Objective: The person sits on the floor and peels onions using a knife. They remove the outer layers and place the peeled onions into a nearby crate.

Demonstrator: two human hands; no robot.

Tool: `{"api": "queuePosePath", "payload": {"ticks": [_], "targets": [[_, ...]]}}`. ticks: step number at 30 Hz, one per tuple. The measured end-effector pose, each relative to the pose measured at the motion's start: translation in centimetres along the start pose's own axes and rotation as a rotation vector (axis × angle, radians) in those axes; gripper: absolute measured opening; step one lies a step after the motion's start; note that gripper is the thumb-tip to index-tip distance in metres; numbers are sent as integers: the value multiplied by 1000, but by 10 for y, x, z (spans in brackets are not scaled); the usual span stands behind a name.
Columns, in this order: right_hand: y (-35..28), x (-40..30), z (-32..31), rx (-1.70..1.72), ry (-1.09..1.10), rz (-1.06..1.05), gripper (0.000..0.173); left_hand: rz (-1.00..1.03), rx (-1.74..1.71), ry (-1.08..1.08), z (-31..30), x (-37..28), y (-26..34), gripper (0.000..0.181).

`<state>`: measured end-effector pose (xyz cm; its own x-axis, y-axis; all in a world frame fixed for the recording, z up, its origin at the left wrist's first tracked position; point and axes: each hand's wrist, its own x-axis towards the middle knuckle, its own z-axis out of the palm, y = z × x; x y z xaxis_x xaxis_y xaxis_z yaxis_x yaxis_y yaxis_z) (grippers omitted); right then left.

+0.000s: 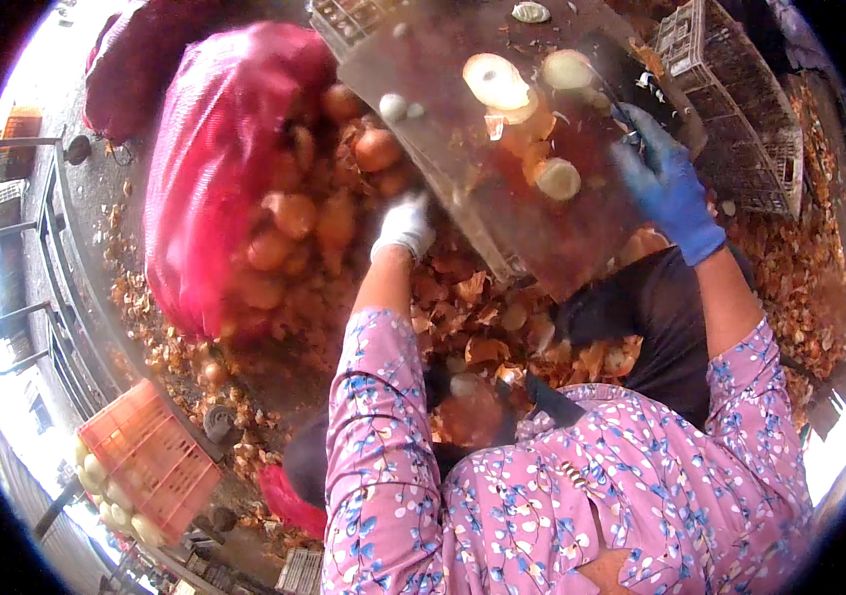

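Note:
My left hand (pixel 404 225), in a white glove, reaches down beside the board among brown onions (pixel 293 216) that spill from a red mesh sack (pixel 203 171). Its fingers are blurred and partly hidden, so whether they grip an onion cannot be told. In a blue glove, my right hand (pixel 665 182) is closed around a knife (pixel 603 83) over the right side of a worn board (pixel 460 141). On that board lie cut onion pieces: a large pale one (pixel 496 80), a rounder one (pixel 566 70) and a peeled one (pixel 558 178) nearer to me.
Grey plastic crates (pixel 735 111) stand beyond the board at the right. Dry onion skins (pixel 482 297) cover the ground around my legs. At lower left, an orange crate (pixel 151 454) leans near peeled onions (pixel 114 494). A metal rack (pixel 58 260) runs along the left.

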<state>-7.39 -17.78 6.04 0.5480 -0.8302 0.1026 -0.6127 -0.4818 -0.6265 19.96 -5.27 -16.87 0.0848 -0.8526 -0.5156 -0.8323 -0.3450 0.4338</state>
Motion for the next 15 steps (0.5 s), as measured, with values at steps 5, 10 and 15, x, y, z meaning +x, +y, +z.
{"api": "queuePosePath", "payload": {"ticks": [5, 10, 15], "targets": [[1, 3, 3, 16, -30, -7, 41, -60, -105, 18, 30, 3, -16, 49], [14, 3, 4, -1, 47, -81, 43, -109, -187, -319, 44, -54, 31, 59], [21, 14, 26, -64, 75, -220, 43, 225, 141, -614, 136, -102, 66, 61]]}}
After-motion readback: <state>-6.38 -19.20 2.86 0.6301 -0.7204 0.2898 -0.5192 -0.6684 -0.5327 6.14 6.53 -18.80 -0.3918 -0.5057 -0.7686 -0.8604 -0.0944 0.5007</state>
